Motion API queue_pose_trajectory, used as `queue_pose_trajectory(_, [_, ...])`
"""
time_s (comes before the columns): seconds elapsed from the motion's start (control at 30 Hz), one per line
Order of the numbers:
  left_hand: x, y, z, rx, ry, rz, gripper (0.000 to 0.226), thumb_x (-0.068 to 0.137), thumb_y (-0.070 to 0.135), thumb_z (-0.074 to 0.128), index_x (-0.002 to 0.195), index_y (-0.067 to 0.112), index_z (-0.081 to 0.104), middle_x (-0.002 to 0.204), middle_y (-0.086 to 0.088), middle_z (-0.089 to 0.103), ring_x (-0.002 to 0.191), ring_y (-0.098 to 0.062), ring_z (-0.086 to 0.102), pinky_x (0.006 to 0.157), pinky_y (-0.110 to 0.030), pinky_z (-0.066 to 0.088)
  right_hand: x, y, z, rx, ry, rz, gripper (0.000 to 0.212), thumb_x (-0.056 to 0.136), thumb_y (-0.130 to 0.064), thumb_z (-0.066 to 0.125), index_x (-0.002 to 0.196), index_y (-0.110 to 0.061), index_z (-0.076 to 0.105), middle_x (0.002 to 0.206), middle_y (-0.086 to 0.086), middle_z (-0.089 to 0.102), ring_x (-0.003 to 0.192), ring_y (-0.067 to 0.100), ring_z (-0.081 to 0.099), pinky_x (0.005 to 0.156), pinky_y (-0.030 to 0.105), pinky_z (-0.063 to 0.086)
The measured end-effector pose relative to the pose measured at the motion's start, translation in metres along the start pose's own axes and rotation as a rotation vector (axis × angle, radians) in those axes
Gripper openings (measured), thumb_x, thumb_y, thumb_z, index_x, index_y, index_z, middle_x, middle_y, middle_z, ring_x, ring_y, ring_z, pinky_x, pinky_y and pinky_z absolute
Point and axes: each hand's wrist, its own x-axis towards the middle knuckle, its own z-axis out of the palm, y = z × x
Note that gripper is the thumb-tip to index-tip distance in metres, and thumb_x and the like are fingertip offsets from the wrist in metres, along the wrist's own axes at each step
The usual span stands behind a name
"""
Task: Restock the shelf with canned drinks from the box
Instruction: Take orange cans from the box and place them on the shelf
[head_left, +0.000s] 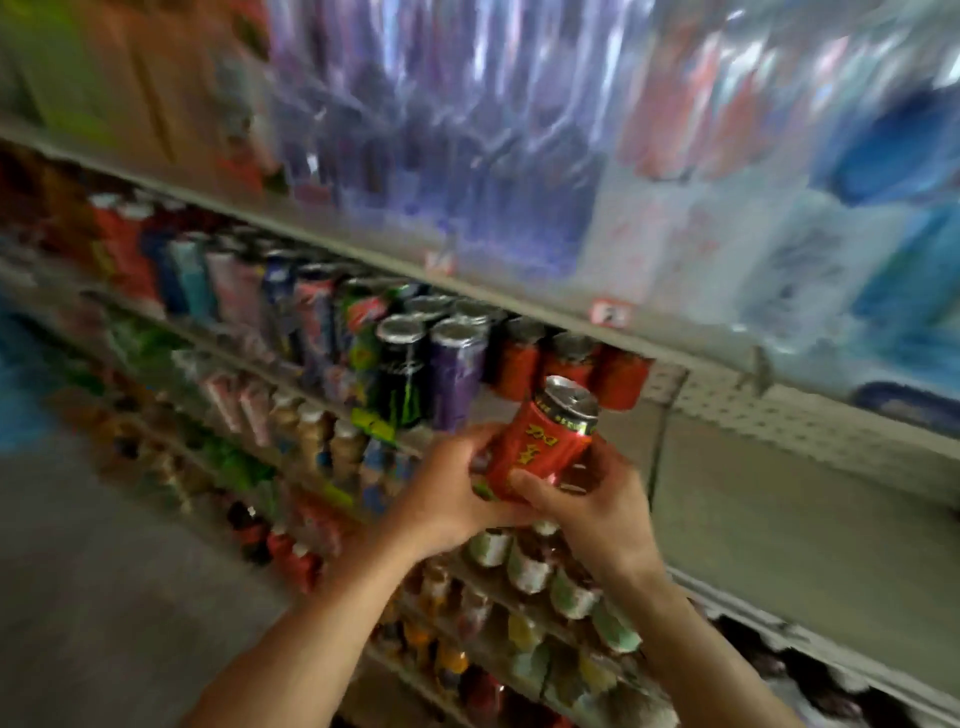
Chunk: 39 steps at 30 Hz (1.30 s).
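A red drink can with yellow lettering and a silver top is tilted in front of the shelf, held between both hands. My left hand grips its lower left side and my right hand curls round its lower right side. Just behind it, three matching red cans stand at the back of the shelf, with bare shelf floor to their right. The box is not in view.
Black and purple tall cans stand left of the red ones, then a long row of mixed cans. Plastic-wrapped packs fill the shelf above. Lower shelves hold bottles. The grey floor lies at the left.
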Motion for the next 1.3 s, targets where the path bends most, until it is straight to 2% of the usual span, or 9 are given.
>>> queue_pose_trajectory(0.13, [0.035,-0.002,0.012,0.452,-0.084,0.194,0.076,0.061,0.054,0.085,0.128,0.030,0.058,0.132,0.016,0.055,0.122,0.002,0.049,0.101,-0.007,0.036,0.031,0.022,-0.036,-0.089,0.159,0.041,0.043,0.059,-0.043,0.090,0.091,-0.024,0.070,0.082,-0.011,0.075,0.074,0.000,0.070,0.068,0.024,0.057])
queue_pose_trajectory(0.27, [0.057,-0.023,0.014,0.858,-0.214,-0.044,0.067,0.081,0.071,0.054,0.131,0.027,0.056,0.136,0.005,0.057,0.119,-0.018,0.057,0.099,-0.033,0.048,0.072,0.053,-0.054,-0.089,0.179,0.117,0.059,0.048,-0.049,0.088,0.098,-0.023,0.069,0.092,-0.006,0.074,0.083,0.012,0.071,0.076,0.038,0.060])
queue_pose_trajectory(0.33, [0.062,-0.026,0.015,0.987,-0.275,-0.099,0.063,0.086,0.072,0.044,0.125,0.025,0.059,0.130,0.003,0.061,0.116,-0.021,0.059,0.094,-0.038,0.050,0.088,0.073,-0.059,-0.063,0.166,0.151,0.068,0.038,-0.052,0.089,0.096,-0.025,0.068,0.092,-0.003,0.073,0.085,0.019,0.071,0.078,0.044,0.060])
queue_pose_trajectory(0.47, [0.065,-0.023,0.014,0.972,-0.301,-0.126,0.058,0.082,0.076,0.044,0.099,0.025,0.066,0.107,0.006,0.065,0.100,-0.018,0.062,0.085,-0.038,0.053,0.105,0.084,-0.062,0.003,0.132,0.175,0.055,0.059,0.003,0.090,0.106,-0.004,0.062,0.086,-0.002,0.065,0.074,0.013,0.065,0.063,0.026,0.056])
queue_pose_trajectory(0.53, [0.068,-0.019,0.014,0.982,-0.326,-0.146,0.056,0.085,0.073,0.044,0.095,0.024,0.068,0.104,0.006,0.065,0.098,-0.018,0.062,0.084,-0.039,0.053,0.111,0.087,-0.063,0.010,0.110,0.158,0.055,0.063,0.011,0.084,0.111,0.001,0.061,0.087,-0.001,0.065,0.066,-0.002,0.064,0.061,0.014,0.052])
queue_pose_trajectory(0.73, [0.070,-0.015,0.013,1.003,-0.373,-0.166,0.048,0.092,0.062,0.044,0.108,0.024,0.068,0.120,0.004,0.060,0.106,-0.020,0.058,0.090,-0.041,0.051,0.115,0.087,-0.055,0.006,0.082,0.129,0.045,0.073,0.000,0.082,0.111,-0.007,0.058,0.091,-0.002,0.065,0.077,0.006,0.061,0.057,0.004,0.047])
queue_pose_trajectory(0.83, [0.071,-0.012,0.014,1.002,-0.380,-0.171,0.048,0.092,0.060,0.047,0.114,0.022,0.067,0.122,0.003,0.058,0.109,-0.021,0.057,0.092,-0.039,0.050,0.118,0.091,-0.056,-0.003,0.147,0.143,0.049,0.066,0.014,0.081,0.098,-0.013,0.055,0.093,0.001,0.064,0.081,0.012,0.062,0.059,0.007,0.050])
queue_pose_trajectory(1.0, [0.070,-0.017,0.010,0.980,-0.375,-0.166,0.049,0.090,0.062,0.047,0.110,0.022,0.068,0.118,0.004,0.059,0.104,-0.019,0.058,0.091,-0.039,0.050,0.117,0.093,-0.044,-0.069,0.192,0.160,0.053,0.071,-0.019,0.087,0.116,-0.013,0.061,0.104,-0.003,0.069,0.098,0.012,0.064,0.079,0.022,0.044])
queue_pose_trajectory(1.3, [0.075,-0.019,0.011,1.018,-0.397,-0.109,0.050,0.092,0.061,0.046,0.118,0.023,0.065,0.125,0.004,0.058,0.110,-0.019,0.057,0.093,-0.040,0.050,0.116,0.096,-0.041,-0.277,0.202,0.174,0.049,0.078,-0.030,0.081,0.120,-0.013,0.062,0.114,0.009,0.071,0.105,0.026,0.067,0.079,0.022,0.044])
